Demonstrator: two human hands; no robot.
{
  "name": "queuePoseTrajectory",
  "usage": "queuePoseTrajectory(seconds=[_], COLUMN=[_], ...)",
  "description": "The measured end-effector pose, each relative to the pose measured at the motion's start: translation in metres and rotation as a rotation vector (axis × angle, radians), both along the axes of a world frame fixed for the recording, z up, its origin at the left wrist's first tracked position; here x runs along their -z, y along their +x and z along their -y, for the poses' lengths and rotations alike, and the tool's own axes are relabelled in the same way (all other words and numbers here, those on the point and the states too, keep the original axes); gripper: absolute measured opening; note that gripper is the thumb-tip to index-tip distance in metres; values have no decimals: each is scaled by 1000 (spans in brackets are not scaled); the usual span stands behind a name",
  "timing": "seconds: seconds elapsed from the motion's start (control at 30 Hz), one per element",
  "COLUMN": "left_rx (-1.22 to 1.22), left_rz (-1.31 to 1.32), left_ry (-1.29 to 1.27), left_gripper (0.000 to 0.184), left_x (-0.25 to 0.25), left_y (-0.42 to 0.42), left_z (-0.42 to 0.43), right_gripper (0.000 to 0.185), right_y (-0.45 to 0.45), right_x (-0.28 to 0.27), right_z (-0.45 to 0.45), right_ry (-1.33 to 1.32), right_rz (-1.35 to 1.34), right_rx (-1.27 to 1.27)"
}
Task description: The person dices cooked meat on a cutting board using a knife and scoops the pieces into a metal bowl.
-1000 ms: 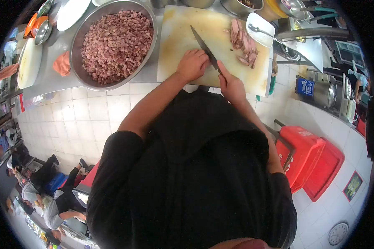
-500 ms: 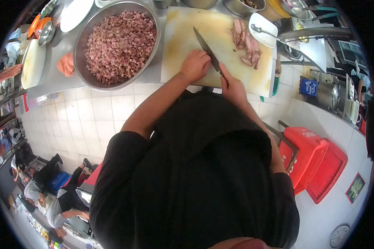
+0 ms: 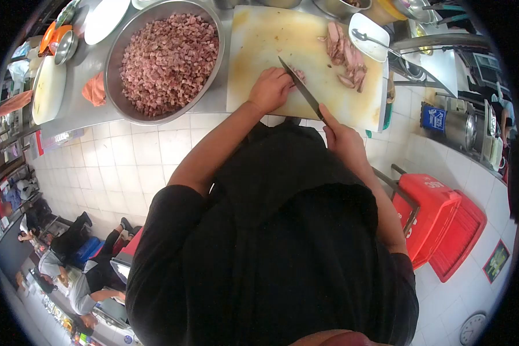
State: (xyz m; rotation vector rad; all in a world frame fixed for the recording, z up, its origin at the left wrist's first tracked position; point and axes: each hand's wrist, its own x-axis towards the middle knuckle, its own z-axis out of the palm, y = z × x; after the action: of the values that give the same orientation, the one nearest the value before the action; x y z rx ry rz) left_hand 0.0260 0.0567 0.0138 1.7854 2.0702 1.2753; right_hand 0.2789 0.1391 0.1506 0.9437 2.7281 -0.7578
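My right hand [image 3: 346, 139] is closed around the handle of a long kitchen knife [image 3: 301, 89]. Its blade points up and to the left over the white, yellow-stained cutting board [image 3: 259, 34]. Close by on the left, my left hand [image 3: 270, 90] has its fingers curled at the board's near edge, against a small piece of meat [image 3: 299, 75]. The blade partly covers that piece. Strips of cooked meat [image 3: 345, 53] lie at the board's right side. To the left stands a large metal bowl [image 3: 116, 95] heaped with diced meat [image 3: 167, 63].
A white dish [image 3: 379, 51] with a spoon [image 3: 360, 36] sits at the board's upper right. An orange cloth [image 3: 94, 90] lies left of the bowl. A red bin [image 3: 418, 213] stands on the floor at right. Other people [image 3: 86, 282] are at the lower left.
The knife and my right hand have shifted right and toward me. A small piece of meat now shows by my left fingertips. The whole view has shifted slightly.
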Motion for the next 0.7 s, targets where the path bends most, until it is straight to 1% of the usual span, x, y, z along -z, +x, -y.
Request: queuePoseTrajectory(seconds=[0.1,0.2,0.27,0.3,0.37,0.47,0.57,0.7], left_rx=[1,3,5,6,7,9,-32,-40], left_rz=[-22,-21,-6,-3,-2,74,67,12], left_ry=[-17,-37,-34,-21,4,34,35,12], left_gripper=[8,8,8,9,10,12,3,4], left_x=[0,-1,-5,-2,3,5,8,5], left_y=[0,-1,1,1,-3,-4,-3,-2], left_z=[0,-1,-1,-2,-3,1,4,9], right_gripper=[65,64,61,59,58,59,63,65], right_y=[-3,-17,-33,-39,-44,-42,-17,-4], right_x=[5,45,65,66,62,38,24,14], right_z=[2,-1,0,1,-2,-2,4,8], right_ry=[4,14,15,15,30,33,40,32], right_rz=[7,-106,-225,-286,-274,-211,-122,-35], right_rx=[4,20,53,69,66,67,15,-24])
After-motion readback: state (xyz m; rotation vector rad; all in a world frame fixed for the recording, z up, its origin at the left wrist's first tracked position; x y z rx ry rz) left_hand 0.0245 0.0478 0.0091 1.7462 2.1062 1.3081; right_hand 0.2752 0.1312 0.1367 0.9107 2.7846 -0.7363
